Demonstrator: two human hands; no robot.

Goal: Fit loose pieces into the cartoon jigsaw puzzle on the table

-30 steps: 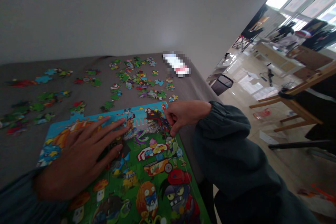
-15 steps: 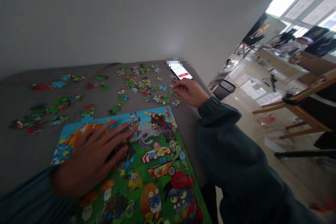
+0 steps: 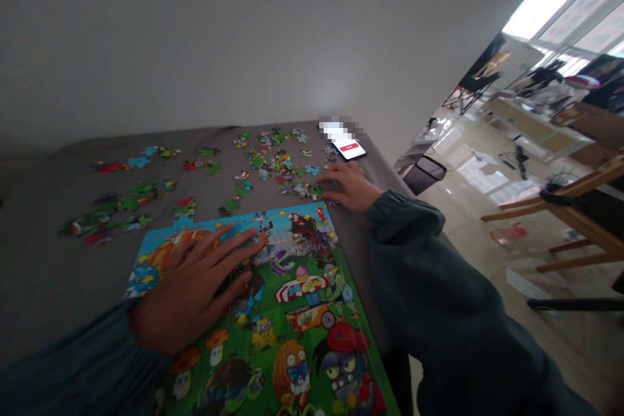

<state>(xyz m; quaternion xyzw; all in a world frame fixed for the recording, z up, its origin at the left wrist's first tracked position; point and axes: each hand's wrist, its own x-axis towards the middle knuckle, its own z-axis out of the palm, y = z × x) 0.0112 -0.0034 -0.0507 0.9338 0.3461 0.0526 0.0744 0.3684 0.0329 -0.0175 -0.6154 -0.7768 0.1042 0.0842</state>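
Observation:
My left hand [image 3: 199, 286] lies flat with spread fingers on a colourful cartoon jigsaw picture [image 3: 292, 292], covering part of its upper left. At the picture's upper right corner, my right hand [image 3: 351, 186] reaches low over the grey cloth. Its thumb and fingers are apart, near the right end of a cluster of loose jigsaw pieces [image 3: 273, 159]. I see nothing held in it, though its fingers hide some pieces. A light blue piece [image 3: 182, 220] touches the picture's top edge.
More loose pieces [image 3: 139, 192] lie on the left of the grey cloth [image 3: 58, 182]. A lit phone [image 3: 350, 148] rests at the back right, just beyond my right hand. A pale wall [image 3: 219, 39] rises behind. Right of the table are a bin [image 3: 423, 174] and a wooden chair [image 3: 580, 201].
My right hand has lowered slightly toward the pieces, and its fingers have spread. My left hand stays in place on the picture. The whole view has shifted a little.

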